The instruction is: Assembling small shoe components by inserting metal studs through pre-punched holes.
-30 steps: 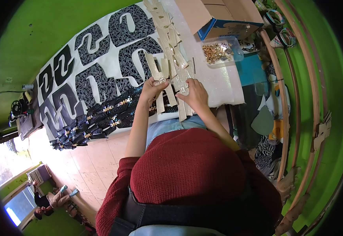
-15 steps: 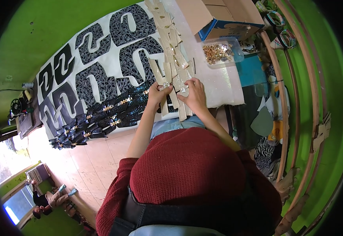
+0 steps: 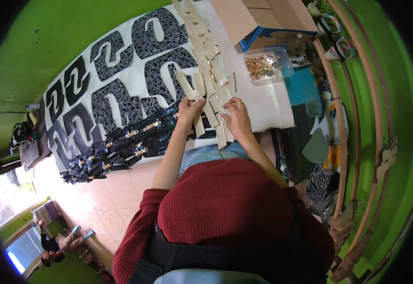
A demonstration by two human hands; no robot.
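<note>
My left hand point(image 3: 187, 115) pinches a beige textured strap point(image 3: 184, 84) that carries a clear sparkling ornament point(image 3: 198, 98). This strap angles away from a long overlapping row of similar beige straps point(image 3: 211, 71), several with gold ornaments. My right hand point(image 3: 238, 119) rests at the near end of that row. Its thumb and bent fingers close round the edge of another beige strap point(image 3: 221, 135), at a second shiny ornament point(image 3: 224, 110). The fingers partly cover both ornaments. Left of my hands lies a row of glossy black straps point(image 3: 142, 135) with gold-coloured ornaments.
Black patterned cut-out pieces point(image 3: 159, 31) lie on the white-covered table point(image 3: 263, 106). A clear plastic tub point(image 3: 286, 71) of gold ornaments stands at the back right beside an open cardboard box point(image 3: 282, 21). Wooden rails point(image 3: 341, 142) run along the right. A person point(image 3: 57, 242) is far off, lower left.
My right hand has moved slightly right and nearer to me. The strap in my left hand has swung a little left, apart from the row.
</note>
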